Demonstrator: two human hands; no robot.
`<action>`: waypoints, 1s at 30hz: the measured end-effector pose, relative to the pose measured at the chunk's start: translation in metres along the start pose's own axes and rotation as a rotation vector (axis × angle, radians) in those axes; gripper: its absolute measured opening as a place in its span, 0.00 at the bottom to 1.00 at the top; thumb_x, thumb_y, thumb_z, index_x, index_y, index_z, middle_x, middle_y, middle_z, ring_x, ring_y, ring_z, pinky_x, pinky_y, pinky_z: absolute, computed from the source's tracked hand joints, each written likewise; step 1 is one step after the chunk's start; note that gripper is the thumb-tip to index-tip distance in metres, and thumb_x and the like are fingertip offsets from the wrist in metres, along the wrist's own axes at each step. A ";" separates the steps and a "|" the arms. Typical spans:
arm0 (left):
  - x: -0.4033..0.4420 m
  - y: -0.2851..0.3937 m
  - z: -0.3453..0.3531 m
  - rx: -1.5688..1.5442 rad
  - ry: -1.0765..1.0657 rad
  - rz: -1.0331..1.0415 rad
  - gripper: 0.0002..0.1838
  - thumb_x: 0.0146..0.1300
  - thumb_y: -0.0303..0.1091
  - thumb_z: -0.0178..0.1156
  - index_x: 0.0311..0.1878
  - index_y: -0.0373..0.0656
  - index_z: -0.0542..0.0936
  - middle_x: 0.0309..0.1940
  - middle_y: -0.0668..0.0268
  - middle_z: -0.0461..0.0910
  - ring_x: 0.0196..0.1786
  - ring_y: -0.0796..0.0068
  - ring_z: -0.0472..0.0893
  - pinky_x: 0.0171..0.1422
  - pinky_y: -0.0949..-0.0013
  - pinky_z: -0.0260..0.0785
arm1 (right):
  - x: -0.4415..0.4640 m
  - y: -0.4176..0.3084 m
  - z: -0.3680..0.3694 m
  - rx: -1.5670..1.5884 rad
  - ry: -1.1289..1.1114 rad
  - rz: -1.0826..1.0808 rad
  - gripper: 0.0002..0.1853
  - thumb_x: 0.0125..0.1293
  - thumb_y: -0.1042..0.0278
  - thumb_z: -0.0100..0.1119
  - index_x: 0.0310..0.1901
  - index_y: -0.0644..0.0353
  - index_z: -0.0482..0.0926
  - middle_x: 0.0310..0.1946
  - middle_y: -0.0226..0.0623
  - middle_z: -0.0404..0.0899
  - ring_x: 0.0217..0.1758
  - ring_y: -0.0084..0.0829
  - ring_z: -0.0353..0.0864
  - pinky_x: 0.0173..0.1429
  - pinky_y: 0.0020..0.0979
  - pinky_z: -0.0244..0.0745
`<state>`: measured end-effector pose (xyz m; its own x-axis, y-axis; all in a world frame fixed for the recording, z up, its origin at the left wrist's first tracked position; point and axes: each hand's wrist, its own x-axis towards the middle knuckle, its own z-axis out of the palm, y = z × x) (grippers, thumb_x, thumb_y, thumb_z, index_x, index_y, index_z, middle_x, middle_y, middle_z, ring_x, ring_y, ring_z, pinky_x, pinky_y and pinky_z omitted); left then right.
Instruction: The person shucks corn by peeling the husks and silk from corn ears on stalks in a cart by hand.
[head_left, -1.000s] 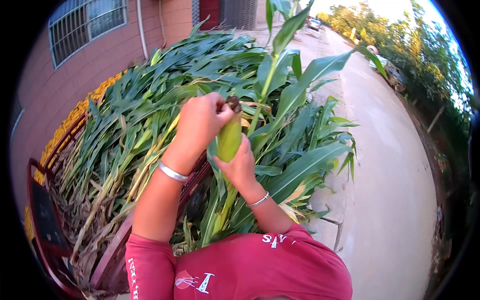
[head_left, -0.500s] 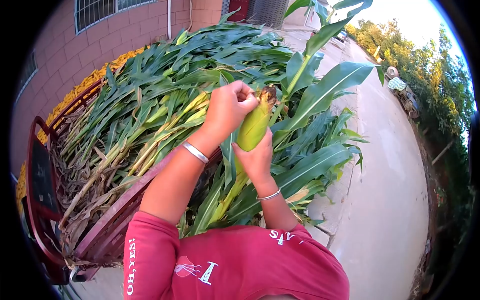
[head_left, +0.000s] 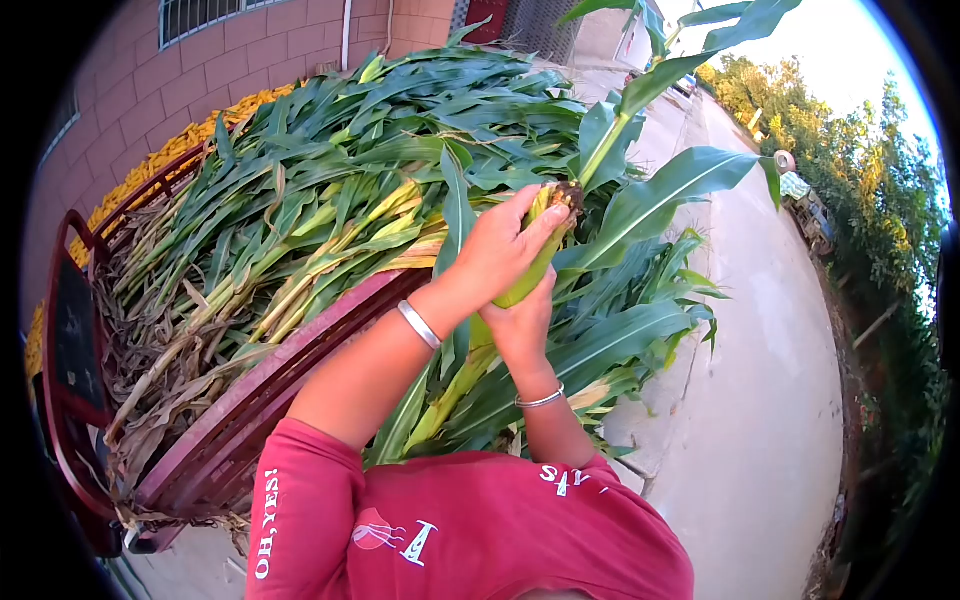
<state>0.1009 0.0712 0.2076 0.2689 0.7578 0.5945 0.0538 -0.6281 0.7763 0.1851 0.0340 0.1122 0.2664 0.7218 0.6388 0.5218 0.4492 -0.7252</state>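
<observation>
An ear of corn [head_left: 522,288] in its green husk, with a brown dried tip, is held tilted in front of my chest. Around its upper part wraps my left hand [head_left: 500,252], the thumb pressed near the tip. My right hand [head_left: 522,322] grips the ear lower down, partly hidden behind it and the left hand. The ear sits beside a leafy green corn stalk [head_left: 455,395] that slants up between my arms. Broad leaves [head_left: 650,205] spread out to the right of my hands.
A dark red metal cart [head_left: 270,390] holds a large heap of cut corn stalks [head_left: 330,210]. Yellow corn cobs [head_left: 165,155] are piled along the brick wall [head_left: 120,110]. A concrete road [head_left: 750,400] runs on the right, bordered by bushes [head_left: 880,200].
My left hand has gone from pinching beside the ear's tip to wrapping around its upper part. The ear has tipped to the right. My right hand still holds it.
</observation>
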 end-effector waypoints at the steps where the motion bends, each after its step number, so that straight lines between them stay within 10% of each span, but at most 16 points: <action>1: 0.000 -0.001 0.000 -0.001 0.002 0.002 0.25 0.69 0.50 0.53 0.57 0.39 0.74 0.41 0.46 0.79 0.44 0.45 0.79 0.50 0.59 0.71 | 0.000 -0.001 0.000 0.013 0.004 0.000 0.49 0.41 0.61 0.79 0.63 0.67 0.58 0.54 0.50 0.71 0.57 0.45 0.74 0.60 0.40 0.68; 4: -0.002 -0.002 -0.002 -0.024 0.006 0.085 0.23 0.70 0.48 0.52 0.59 0.40 0.73 0.44 0.45 0.79 0.44 0.43 0.78 0.48 0.57 0.71 | 0.000 -0.001 -0.001 0.012 0.015 -0.011 0.49 0.41 0.61 0.79 0.62 0.67 0.58 0.54 0.51 0.70 0.57 0.45 0.73 0.61 0.40 0.68; 6: -0.003 0.005 -0.008 0.042 -0.010 0.083 0.19 0.73 0.43 0.49 0.58 0.41 0.76 0.39 0.59 0.82 0.39 0.72 0.79 0.48 0.70 0.71 | -0.001 0.000 0.000 0.000 0.018 -0.020 0.49 0.41 0.61 0.79 0.62 0.67 0.58 0.54 0.51 0.70 0.58 0.46 0.73 0.61 0.40 0.67; 9: 0.004 0.012 -0.021 0.153 -0.032 0.041 0.19 0.69 0.42 0.51 0.53 0.39 0.78 0.36 0.46 0.81 0.39 0.43 0.79 0.42 0.53 0.72 | -0.002 0.004 0.002 -0.064 0.020 -0.038 0.49 0.42 0.61 0.79 0.62 0.68 0.58 0.53 0.52 0.70 0.57 0.47 0.73 0.61 0.41 0.67; 17: 0.008 -0.022 -0.014 0.489 0.188 0.046 0.16 0.68 0.41 0.51 0.42 0.36 0.78 0.25 0.49 0.80 0.30 0.52 0.81 0.38 0.54 0.72 | -0.002 0.001 0.011 -0.073 0.037 -0.073 0.49 0.42 0.61 0.80 0.62 0.68 0.58 0.55 0.53 0.70 0.57 0.46 0.73 0.60 0.41 0.68; 20: -0.004 -0.045 0.002 -0.692 0.354 -0.360 0.16 0.75 0.39 0.46 0.42 0.35 0.76 0.36 0.66 0.79 0.39 0.82 0.74 0.46 0.71 0.69 | -0.002 -0.006 0.014 0.088 -0.006 0.010 0.50 0.42 0.62 0.79 0.63 0.68 0.56 0.55 0.54 0.69 0.57 0.50 0.73 0.61 0.42 0.68; 30: -0.014 -0.046 0.015 -1.232 0.470 -0.417 0.10 0.76 0.36 0.41 0.39 0.43 0.67 0.23 0.70 0.64 0.28 0.76 0.65 0.37 0.71 0.64 | 0.008 0.020 -0.020 0.326 -0.173 -0.036 0.51 0.46 0.76 0.74 0.69 0.63 0.49 0.62 0.43 0.65 0.64 0.36 0.68 0.68 0.37 0.64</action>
<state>0.1089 0.0875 0.1603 0.0832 0.9917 0.0978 -0.8934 0.0307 0.4482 0.2137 0.0388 0.1080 0.0973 0.7684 0.6325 0.2354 0.5998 -0.7648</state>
